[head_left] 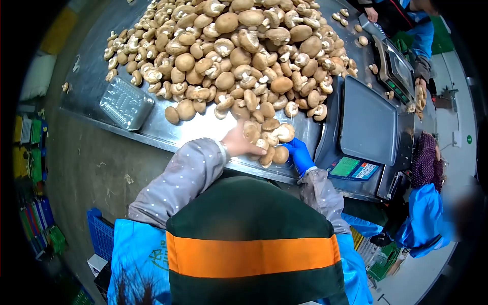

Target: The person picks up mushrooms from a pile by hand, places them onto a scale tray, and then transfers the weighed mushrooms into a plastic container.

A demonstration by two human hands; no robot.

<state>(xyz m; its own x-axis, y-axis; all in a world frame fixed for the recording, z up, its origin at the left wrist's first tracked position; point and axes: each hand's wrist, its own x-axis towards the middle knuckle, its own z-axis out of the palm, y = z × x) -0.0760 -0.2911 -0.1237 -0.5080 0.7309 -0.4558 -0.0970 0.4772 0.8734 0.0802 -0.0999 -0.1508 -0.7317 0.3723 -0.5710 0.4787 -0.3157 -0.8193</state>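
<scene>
A large pile of brown mushrooms (229,61) covers the steel table. At its near edge my left hand (241,141), bare, has its fingers curved round the left side of a small cluster of mushrooms (269,140). My right hand (300,155), in a blue glove, is against the right side of the same cluster, its fingertips partly hidden behind the mushrooms. A clear plastic tray is hard to make out under the cluster. To the right is a scale with a grey platform (368,121) and a green display.
A clear plastic tray (127,103) lies on the table (157,133) at left. At the upper right a co-worker's hand (421,84) is by mushrooms beside a second scale (396,71). Another person in blue (426,216) is at right. Crates (34,203) stand at far left.
</scene>
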